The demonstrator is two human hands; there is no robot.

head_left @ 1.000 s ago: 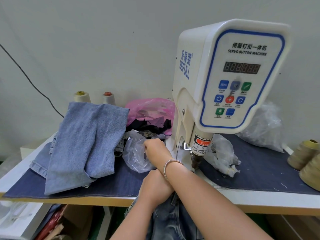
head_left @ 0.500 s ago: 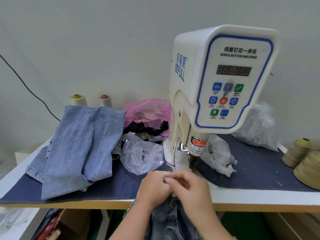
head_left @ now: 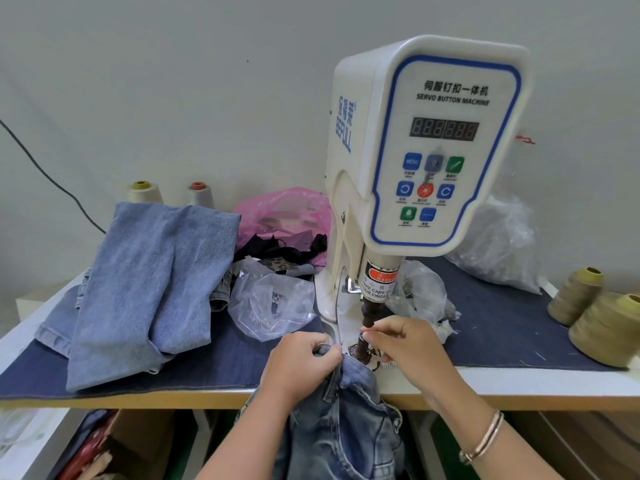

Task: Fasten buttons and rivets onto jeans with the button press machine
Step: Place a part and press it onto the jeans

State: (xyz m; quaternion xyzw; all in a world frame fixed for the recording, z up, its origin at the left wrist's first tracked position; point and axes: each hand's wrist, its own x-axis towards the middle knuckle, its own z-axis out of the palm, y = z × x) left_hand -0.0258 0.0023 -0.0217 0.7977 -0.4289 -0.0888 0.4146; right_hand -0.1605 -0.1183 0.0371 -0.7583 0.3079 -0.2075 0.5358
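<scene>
Curled tight, the left hand (head_left: 300, 362) grips a bunched fold of the dark jeans (head_left: 341, 420) at lower centre of the frame, holding the waistband edge up against the front lip of the table (head_left: 519, 389). Just to its right, the right hand (head_left: 407, 348) has its fingertips (head_left: 369, 336) pinched together at the small lower die (head_left: 360, 346) directly under the plunger (head_left: 370, 315); whether a button sits between those fingertips I cannot tell, they are too close and too small to read. A bangle (head_left: 485, 438) circles the right wrist at lower right. The rest of the jeans hang below the table edge between the two forearms. Above the hands rises the button press machine (head_left: 426, 150), white with a blue-bordered panel, filling centre right of the frame. Left of its base lies a clear plastic bag (head_left: 273, 303) with small metal pieces inside, and another crumpled clear bag (head_left: 420, 292) sits just right of the plunger. Further left, a pile of lighter blue denim (head_left: 149, 285) covers the dark cloth mat. Behind it, a pink bag (head_left: 284, 213) and some black fabric (head_left: 280, 249) rest near the wall, with two thread cones (head_left: 169, 194) at upper left of the table. Olive thread cones (head_left: 595, 313) stand at the right edge.
</scene>
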